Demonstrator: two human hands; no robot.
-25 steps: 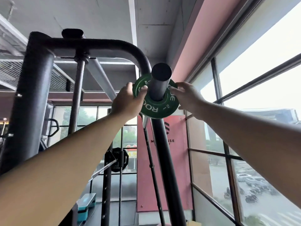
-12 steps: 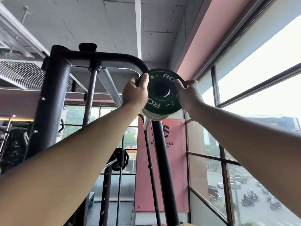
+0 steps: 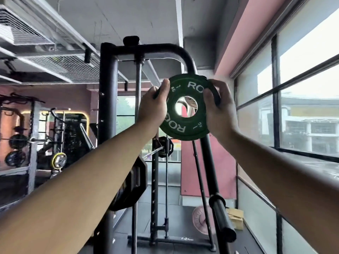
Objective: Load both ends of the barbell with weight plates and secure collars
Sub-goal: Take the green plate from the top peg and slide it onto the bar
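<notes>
Green 1 kg plate [image 3: 185,128] is gripped at both rims, left hand [image 3: 153,107] and right hand [image 3: 220,112] fingers curled round it. Barbell sleeve [image 3: 222,215] lies well below the fingers, axis slanting down-right, nearer the right hand.

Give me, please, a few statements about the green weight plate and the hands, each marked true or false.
1. The left hand and the right hand both grip the round green weight plate. True.
2. A bar runs through the plate's centre hole. False: the hole is empty and daylight shows through it.
3. White lettering on the plate includes "KG". True.
4. The slanted black metal barbell sleeve at lower right carries plates. False: its visible length is bare.
</notes>
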